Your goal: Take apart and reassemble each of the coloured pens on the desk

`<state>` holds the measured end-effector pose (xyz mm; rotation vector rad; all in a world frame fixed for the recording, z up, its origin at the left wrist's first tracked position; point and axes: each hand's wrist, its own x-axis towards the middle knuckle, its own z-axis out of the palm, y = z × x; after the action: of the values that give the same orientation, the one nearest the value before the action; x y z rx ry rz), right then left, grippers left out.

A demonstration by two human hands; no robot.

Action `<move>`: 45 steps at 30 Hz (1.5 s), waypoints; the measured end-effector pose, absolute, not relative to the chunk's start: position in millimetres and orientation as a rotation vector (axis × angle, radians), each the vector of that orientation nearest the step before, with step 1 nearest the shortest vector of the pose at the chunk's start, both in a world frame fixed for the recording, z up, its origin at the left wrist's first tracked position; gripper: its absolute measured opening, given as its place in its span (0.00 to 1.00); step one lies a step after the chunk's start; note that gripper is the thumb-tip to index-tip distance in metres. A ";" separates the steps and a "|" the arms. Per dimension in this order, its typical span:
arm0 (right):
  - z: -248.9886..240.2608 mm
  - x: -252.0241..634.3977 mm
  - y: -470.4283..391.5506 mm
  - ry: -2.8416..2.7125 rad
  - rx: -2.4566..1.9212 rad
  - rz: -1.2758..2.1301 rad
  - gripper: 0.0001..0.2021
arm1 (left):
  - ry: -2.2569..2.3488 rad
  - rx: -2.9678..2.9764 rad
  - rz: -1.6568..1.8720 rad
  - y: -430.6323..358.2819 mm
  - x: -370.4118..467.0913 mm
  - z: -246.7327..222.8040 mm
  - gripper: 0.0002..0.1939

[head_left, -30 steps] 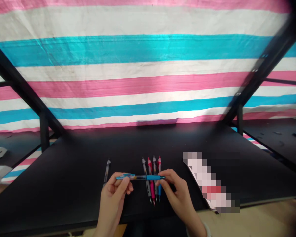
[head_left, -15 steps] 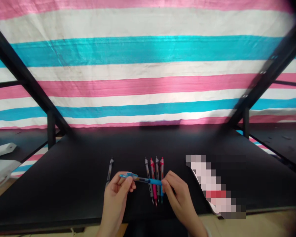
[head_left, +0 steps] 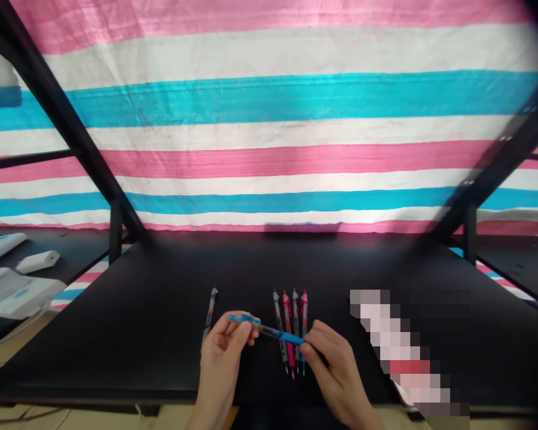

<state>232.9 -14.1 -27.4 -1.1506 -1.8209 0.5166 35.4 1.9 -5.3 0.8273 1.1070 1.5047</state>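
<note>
A blue pen (head_left: 271,331) is held nearly level above the black table (head_left: 161,358), its right end slightly lower. My left hand (head_left: 226,352) pinches its clip end between thumb and fingers. The blue grip end is between the thumb and fingers of my right hand (head_left: 334,364). Behind and below this pen, several pens lie side by side: a grey one (head_left: 278,310), a pink one (head_left: 287,306), another grey one (head_left: 296,304) and one with a red top (head_left: 304,301). Left of them lies a single grey pen (head_left: 210,307), partly hidden by my left hand.
A pixelated pale, long object (head_left: 397,352) lies on the right of the table. White devices (head_left: 22,292) rest on a side surface at the left. Black frame bars (head_left: 76,131) slope on both sides, before a striped sheet (head_left: 287,95).
The view has shifted, so the table's contents appear farther right. The held blue pen now tilts down more towards my right hand. Both hands keep their hold.
</note>
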 end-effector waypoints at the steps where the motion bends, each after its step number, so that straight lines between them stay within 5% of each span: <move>1: -26.5 232.7 -14.3 -1.809 -1.155 0.533 0.19 | 1.110 0.841 1.504 1.6 35.6 -6.1 0.15; 8: -21.2 234.2 -17.8 -1.711 -1.076 0.654 0.08 | 0.988 0.730 1.632 3.4 32.8 -1.7 0.13; 15: -34.5 238.3 -18.2 -1.386 -1.132 0.703 0.10 | 1.101 0.814 1.695 6.4 7.3 11.7 0.26; 24: -29.1 236.6 -19.4 -1.373 -1.183 0.720 0.11 | 1.128 1.023 1.607 18.0 -9.0 15.4 0.17; 45: -33.0 236.7 -19.7 -1.370 -1.245 0.787 0.13 | 1.175 1.234 1.334 64.3 -48.6 33.6 0.22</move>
<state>236.7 -19.7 -33.0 -1.2448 -1.3703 0.7872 -48.6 64.3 33.6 1.2335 1.1751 1.3342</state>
